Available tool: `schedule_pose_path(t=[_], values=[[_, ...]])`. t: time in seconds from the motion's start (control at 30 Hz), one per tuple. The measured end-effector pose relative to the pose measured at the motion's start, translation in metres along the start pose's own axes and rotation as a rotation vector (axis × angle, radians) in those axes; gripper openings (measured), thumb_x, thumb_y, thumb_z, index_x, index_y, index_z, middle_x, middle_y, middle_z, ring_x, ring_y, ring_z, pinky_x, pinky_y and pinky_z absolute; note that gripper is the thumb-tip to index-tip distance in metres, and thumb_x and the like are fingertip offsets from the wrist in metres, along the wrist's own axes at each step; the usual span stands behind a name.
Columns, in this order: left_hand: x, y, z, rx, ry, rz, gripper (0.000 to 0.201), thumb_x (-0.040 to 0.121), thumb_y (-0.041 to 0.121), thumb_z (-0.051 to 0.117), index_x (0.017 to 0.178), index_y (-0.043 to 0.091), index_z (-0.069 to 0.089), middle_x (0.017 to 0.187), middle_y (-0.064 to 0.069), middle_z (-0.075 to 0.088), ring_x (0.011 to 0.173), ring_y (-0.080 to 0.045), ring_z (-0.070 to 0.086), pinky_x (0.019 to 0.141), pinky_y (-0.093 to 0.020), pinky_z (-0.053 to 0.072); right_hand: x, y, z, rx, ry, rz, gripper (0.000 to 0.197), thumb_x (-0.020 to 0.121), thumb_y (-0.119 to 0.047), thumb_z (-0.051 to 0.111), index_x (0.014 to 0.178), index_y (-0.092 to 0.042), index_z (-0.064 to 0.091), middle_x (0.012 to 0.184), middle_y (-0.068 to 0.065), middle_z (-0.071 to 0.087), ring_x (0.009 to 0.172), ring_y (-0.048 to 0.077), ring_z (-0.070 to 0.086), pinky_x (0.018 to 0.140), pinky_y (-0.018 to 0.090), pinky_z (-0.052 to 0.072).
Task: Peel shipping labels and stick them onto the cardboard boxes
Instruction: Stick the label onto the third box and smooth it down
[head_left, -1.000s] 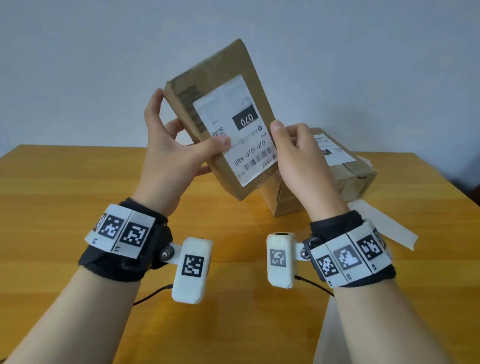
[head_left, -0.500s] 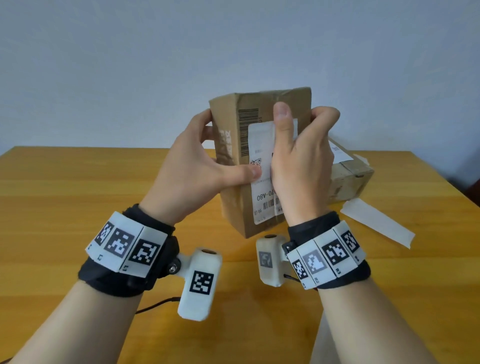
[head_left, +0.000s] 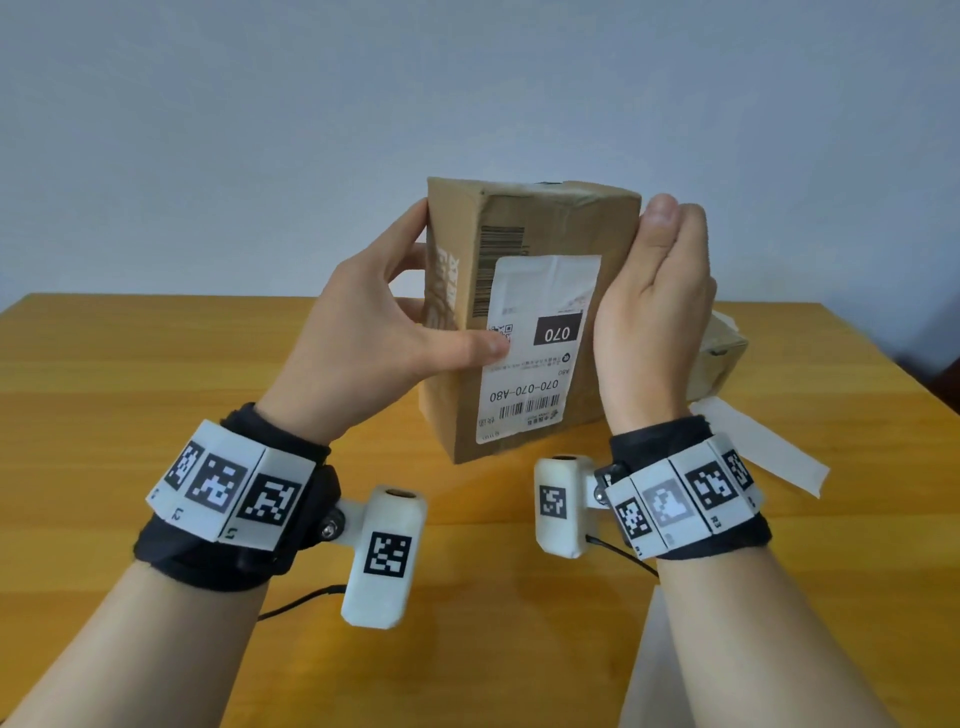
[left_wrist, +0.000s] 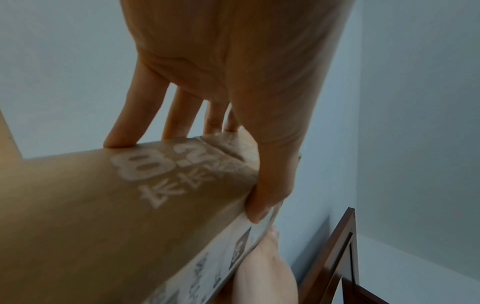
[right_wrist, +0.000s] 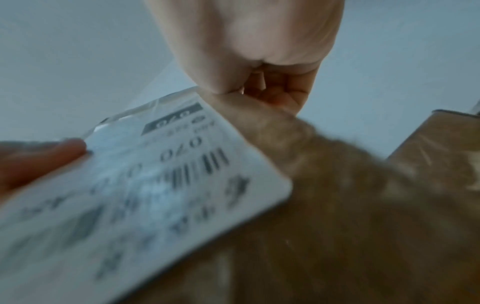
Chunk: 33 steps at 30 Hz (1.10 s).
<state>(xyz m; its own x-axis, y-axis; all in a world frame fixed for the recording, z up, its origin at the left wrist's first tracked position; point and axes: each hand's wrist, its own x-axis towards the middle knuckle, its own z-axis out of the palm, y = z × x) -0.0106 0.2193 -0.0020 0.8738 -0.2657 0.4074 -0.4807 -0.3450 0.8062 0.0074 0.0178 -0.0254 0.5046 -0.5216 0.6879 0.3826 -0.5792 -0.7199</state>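
Note:
A brown cardboard box (head_left: 545, 223) is held upright above the table, with a white shipping label (head_left: 540, 353) stuck on the face toward me. My left hand (head_left: 441, 332) grips the box's left side, its thumb lying on the label's left edge and its fingers behind. My right hand (head_left: 675, 218) holds the right edge, thumb up by the top corner and fingers curled behind. In the left wrist view the left hand (left_wrist: 187, 176) clamps the box (left_wrist: 91, 205) above the label (left_wrist: 207, 267). The right wrist view, blurred, shows the right hand (right_wrist: 259, 92) beside the label (right_wrist: 155, 185).
A second cardboard box (head_left: 727, 358) lies on the wooden table (head_left: 156, 415) behind my right hand. A white backing strip (head_left: 769, 457) lies right of my right wrist. Another pale sheet (head_left: 639, 670) shows under my right forearm.
The box has turned from tilted to upright. My right hand slid off the label's face to the box's right edge, uncovering the label. My left hand kept its grip.

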Motion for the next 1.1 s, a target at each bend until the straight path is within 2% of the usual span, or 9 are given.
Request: schedule_pose_path(t=[0.07,0.13,0.2,0.27,0.43,0.6,0.77,0.9,1.1], values=[[0.0,0.0,0.001,0.0,0.027,-0.023,0.096,0.074,0.03,0.094,0.156,0.039,0.045,0.124,0.015,0.073,0.101,-0.003,0.075,0.088,-0.029,0.063,-0.002,-0.008,0.001,0.054,-0.053,-0.023,0.029,0.111,-0.038,0.033,0.109,-0.014,0.048,0.08,-0.011,0.053,0.063,-0.003,0.05,0.054,0.011,0.035],[-0.001,0.0,0.002,-0.004,0.055,-0.039,0.096,0.074,0.031,0.094,0.157,0.04,0.045,0.122,0.016,0.073,0.095,-0.003,0.076,0.086,-0.03,0.064,-0.007,-0.019,0.005,0.087,-0.121,-0.082,0.047,0.106,-0.048,0.032,0.133,-0.011,0.044,0.113,0.002,0.057,0.089,0.0,0.058,0.064,0.011,0.045],[-0.002,0.001,0.003,-0.035,0.065,-0.044,0.089,0.073,0.033,0.094,0.151,0.04,0.051,0.121,0.015,0.073,0.092,-0.005,0.078,0.085,-0.032,0.065,-0.014,-0.028,0.009,0.059,-0.178,-0.159,0.064,0.103,-0.055,0.034,0.149,-0.011,0.036,0.137,0.011,0.045,0.115,0.015,0.057,0.077,0.024,0.054],[-0.003,0.003,0.004,-0.051,0.061,-0.033,0.082,0.072,0.037,0.093,0.144,0.043,0.053,0.12,0.013,0.073,0.092,-0.006,0.078,0.085,-0.033,0.065,-0.021,-0.033,0.013,-0.026,-0.172,-0.229,0.071,0.101,-0.06,0.037,0.152,-0.01,0.038,0.143,0.017,0.038,0.126,0.026,0.05,0.086,0.037,0.056],[-0.003,0.003,0.003,0.001,0.013,0.02,0.091,0.07,0.035,0.095,0.151,0.034,0.052,0.121,0.014,0.071,0.1,0.0,0.073,0.085,-0.018,0.06,-0.027,-0.03,0.017,-0.072,-0.049,-0.241,0.079,0.099,-0.069,0.024,0.131,-0.005,0.055,0.132,0.023,0.043,0.115,0.033,0.054,0.076,0.046,0.059],[-0.001,-0.005,0.0,0.071,-0.032,0.023,0.109,0.069,0.034,0.096,0.162,0.029,0.039,0.129,0.019,0.066,0.111,0.011,0.064,0.087,-0.007,0.052,-0.023,-0.024,0.013,0.016,-0.003,-0.251,0.08,0.095,-0.071,0.031,0.11,0.003,0.055,0.117,0.019,0.044,0.099,0.027,0.06,0.068,0.034,0.058],[-0.001,-0.009,0.004,0.074,-0.053,0.023,0.111,0.068,0.032,0.096,0.163,0.031,0.038,0.134,0.019,0.064,0.115,0.005,0.065,0.087,-0.006,0.052,-0.02,-0.017,0.012,0.093,0.049,-0.222,0.071,0.1,-0.063,0.032,0.101,0.005,0.053,0.111,0.012,0.041,0.084,0.015,0.054,0.064,0.024,0.051],[0.0,-0.011,0.004,0.099,-0.078,0.037,0.111,0.069,0.033,0.095,0.163,0.033,0.037,0.134,0.018,0.063,0.122,-0.001,0.063,0.092,-0.011,0.053,-0.014,-0.013,0.01,0.096,0.082,-0.195,0.068,0.102,-0.06,0.029,0.093,0.003,0.053,0.106,0.007,0.039,0.074,-0.006,0.047,0.062,0.005,0.04],[0.001,-0.013,-0.009,0.173,-0.087,0.051,0.112,0.069,0.037,0.094,0.164,0.038,0.032,0.136,0.021,0.061,0.119,0.005,0.06,0.091,-0.012,0.054,-0.012,-0.01,0.008,0.09,0.013,-0.074,0.056,0.104,-0.047,0.031,0.094,0.001,0.058,0.106,0.001,0.04,0.077,0.002,0.052,0.067,0.026,0.052]])
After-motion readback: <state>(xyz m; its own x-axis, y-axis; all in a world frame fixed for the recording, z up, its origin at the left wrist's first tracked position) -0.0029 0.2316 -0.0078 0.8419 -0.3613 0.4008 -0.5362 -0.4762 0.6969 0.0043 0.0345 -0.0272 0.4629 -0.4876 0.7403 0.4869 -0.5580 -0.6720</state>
